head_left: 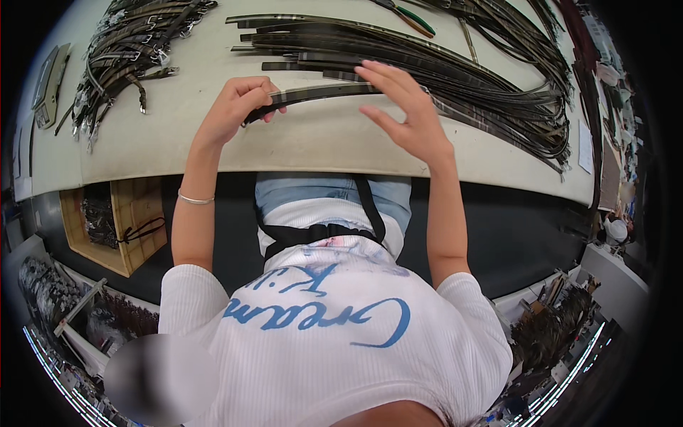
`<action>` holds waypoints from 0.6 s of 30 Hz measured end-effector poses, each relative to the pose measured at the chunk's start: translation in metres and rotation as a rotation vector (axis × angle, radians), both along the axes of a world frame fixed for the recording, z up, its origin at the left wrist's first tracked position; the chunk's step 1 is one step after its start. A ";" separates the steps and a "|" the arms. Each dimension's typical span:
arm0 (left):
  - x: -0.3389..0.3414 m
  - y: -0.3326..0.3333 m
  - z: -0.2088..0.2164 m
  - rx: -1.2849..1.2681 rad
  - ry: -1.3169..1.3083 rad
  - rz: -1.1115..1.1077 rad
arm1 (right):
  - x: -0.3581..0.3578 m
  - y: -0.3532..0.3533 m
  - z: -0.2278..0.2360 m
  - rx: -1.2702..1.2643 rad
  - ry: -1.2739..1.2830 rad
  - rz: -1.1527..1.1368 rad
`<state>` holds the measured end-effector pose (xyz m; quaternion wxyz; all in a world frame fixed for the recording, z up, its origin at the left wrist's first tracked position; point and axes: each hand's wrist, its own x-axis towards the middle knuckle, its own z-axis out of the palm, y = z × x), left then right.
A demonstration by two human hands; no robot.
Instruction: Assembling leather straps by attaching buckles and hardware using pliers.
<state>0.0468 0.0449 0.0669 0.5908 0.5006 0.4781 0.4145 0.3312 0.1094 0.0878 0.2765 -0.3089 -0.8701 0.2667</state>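
Left hand (238,108) — pinching dark strap (320,93) end | right hand (409,114) — splayed over strap

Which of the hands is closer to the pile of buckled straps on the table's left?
Left. The left hand, gripping a dark strap, is to the right of the pile; the right hand is open and much farther right.

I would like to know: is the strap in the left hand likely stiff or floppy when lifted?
Probably bendy, not limp: the strap arches gently from the left hand toward the right hand. It may feel light, being thin and narrow. Its flat shape suggests little rolling.
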 end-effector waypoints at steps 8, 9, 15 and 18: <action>0.014 -0.008 -0.015 -0.036 -0.059 0.108 | -0.046 -0.001 -0.046 0.007 0.090 0.044; 0.010 -0.012 -0.023 -0.018 -0.062 0.097 | -0.049 -0.002 -0.050 0.026 0.087 0.034; 0.031 -0.026 -0.037 0.263 0.497 0.279 | -0.029 0.003 -0.039 0.028 0.172 -0.140; 0.047 -0.025 -0.040 0.526 0.684 0.308 | 0.014 0.050 -0.032 0.191 0.231 -0.499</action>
